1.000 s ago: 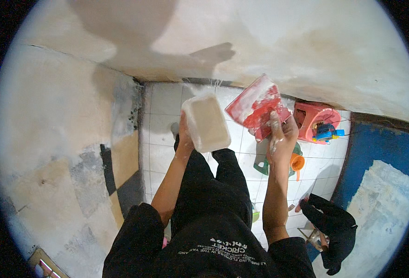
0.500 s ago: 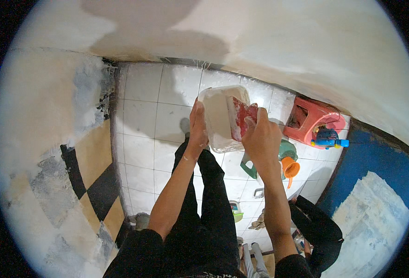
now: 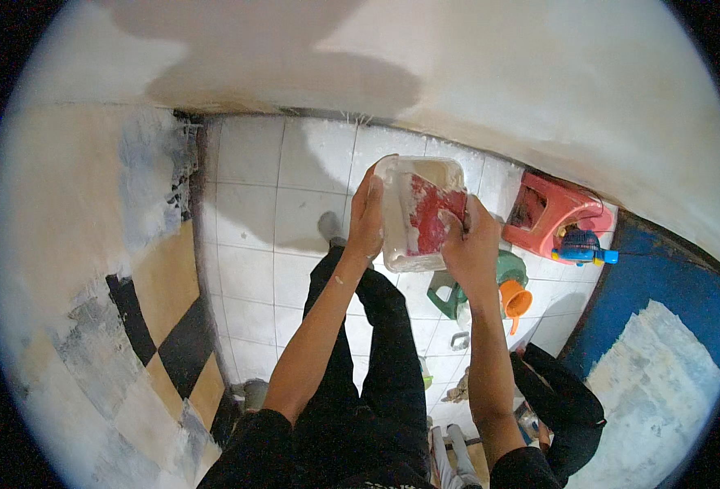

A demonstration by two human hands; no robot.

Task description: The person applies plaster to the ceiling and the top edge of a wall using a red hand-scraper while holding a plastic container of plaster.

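Note:
My left hand [image 3: 365, 218] grips a translucent plastic tub [image 3: 413, 264] by its left side, fingers wrapped round the wall. Pale, creamy putty coats the inside of the tub. Over its opening, my right hand [image 3: 474, 244] holds a red putty spreader [image 3: 433, 213] by the right edge, thumb pressed on its face. White putty smears the spreader, mostly along its left edge. That left edge sits within the tub's outline; whether it touches the putty is hidden.
A smeared wall [image 3: 506, 90] rises ahead. On the tiled floor stand a pink stool [image 3: 531, 228], a small blue fan [image 3: 581, 244], a green jug [image 3: 508, 265] and an orange funnel-like piece [image 3: 516, 300]. Another person's dark-clad leg [image 3: 568, 407] is at lower right.
My left hand has brought the tub to the right. The spreader has shifted slightly right and turned, showing more of its red face.

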